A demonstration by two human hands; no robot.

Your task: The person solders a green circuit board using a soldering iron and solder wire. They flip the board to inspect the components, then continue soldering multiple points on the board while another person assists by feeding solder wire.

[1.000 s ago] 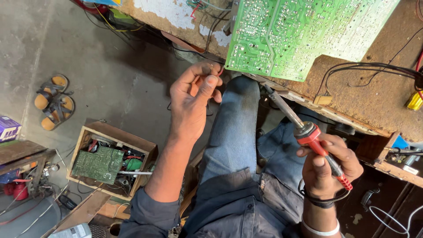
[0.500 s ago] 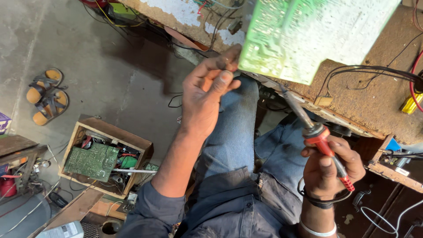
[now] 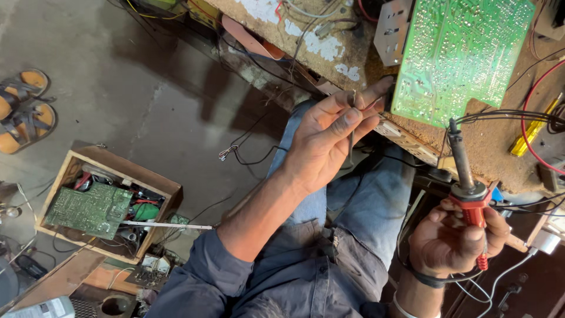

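A: Start at the left. What's down there?

B: Sandals on the floor, then a wooden box with a green board and loose parts inside. None of it is near the hands.

A: And the left hand?

B: Raised over the knee, palm up, fingers pinched on a thin solder wire that hangs down past the palm. Its tip stands just beside the lower left corner of the big circuit board lying solder side up on the bench.

A: The right hand?

B: Fist closed round the red handle of the iron, tip pointing up at the board's lower edge. I cannot tell whether it touches.

A: So the hands are apart?

B: Well apart, wire to the left, iron to the right.

A: How would you do it well?

B: In my judgement, bring both to the same joint, heat the pad first, then feed the wire in lightly. Mind the black and red leads just beside the tip; they could scorch.
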